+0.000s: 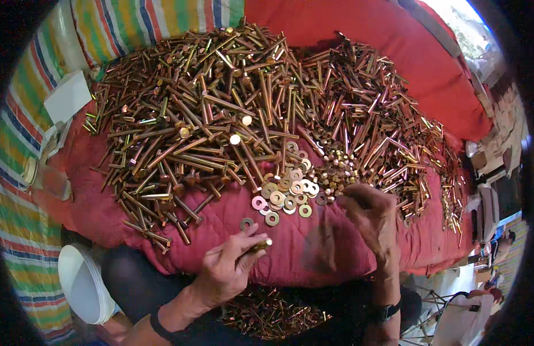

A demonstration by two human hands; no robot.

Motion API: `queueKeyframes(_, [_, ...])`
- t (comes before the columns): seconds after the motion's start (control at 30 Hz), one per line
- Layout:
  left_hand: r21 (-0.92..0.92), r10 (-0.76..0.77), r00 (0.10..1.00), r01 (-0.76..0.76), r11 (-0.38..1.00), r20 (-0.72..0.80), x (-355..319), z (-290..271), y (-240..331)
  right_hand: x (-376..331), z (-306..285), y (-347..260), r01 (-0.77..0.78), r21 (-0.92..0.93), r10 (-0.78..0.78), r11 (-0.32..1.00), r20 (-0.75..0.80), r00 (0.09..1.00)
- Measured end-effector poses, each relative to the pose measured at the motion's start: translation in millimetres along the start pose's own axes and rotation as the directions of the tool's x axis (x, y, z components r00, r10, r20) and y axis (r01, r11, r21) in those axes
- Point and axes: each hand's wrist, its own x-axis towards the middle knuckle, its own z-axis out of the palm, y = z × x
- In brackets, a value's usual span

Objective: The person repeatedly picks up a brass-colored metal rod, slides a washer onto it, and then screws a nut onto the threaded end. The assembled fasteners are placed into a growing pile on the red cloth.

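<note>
My left hand (pixel 227 266) is closed around a brassy bolt (pixel 267 243), whose shiny end points right between thumb and fingers. Just beyond those fingertips is a single flat washer (pixel 246 223). A loose cluster of washers (pixel 276 198) lies on the red quilted cloth (pixel 330 254), between my two hands and a little farther off. My right hand (pixel 370 222) bends down at the near edge of a small heap of nuts (pixel 336 170). Its fingers are bunched together, and whatever they may hold is hidden.
Large piles of long bolts (pixel 203 109) and thinner bolts (pixel 365 109) cover the cloth's far part. More small fasteners (pixel 272 314) lie low between my arms. White stacked buckets (pixel 85 285) stand at left; striped sheeting (pixel 25 190) lines that side. A white block (pixel 68 96) sits far left.
</note>
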Motion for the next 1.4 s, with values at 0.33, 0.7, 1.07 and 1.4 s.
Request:
queueKeyframes(0.33, [-0.43,-0.48,0.852,0.521,0.737,0.208,23.3,-20.8,21.4,3.8,30.4,20.7,0.324,-0.464,-0.315,0.824,0.101,0.944])
queueKeyframes(0.7, [-0.552,-0.592,0.702,0.697,0.458,0.396,32.4,-30.4,31.7,-4.9,22.3,-38.8,-0.27,0.567,0.182,0.779,0.207,0.961])
queueKeyframes(1.07, [-0.582,-0.528,0.57,0.796,0.167,0.629,25.2,-48.7,20.4,-24.8,30.1,-73.3,0.38,0.289,-0.448,0.879,0.223,0.866])
queueKeyframes(1.4, [-0.553,-0.51,0.651,0.754,0.354,0.561,25.6,-43.6,25.2,-32.5,30.2,-81.2,0.324,0.214,-0.374,0.922,0.263,0.889])
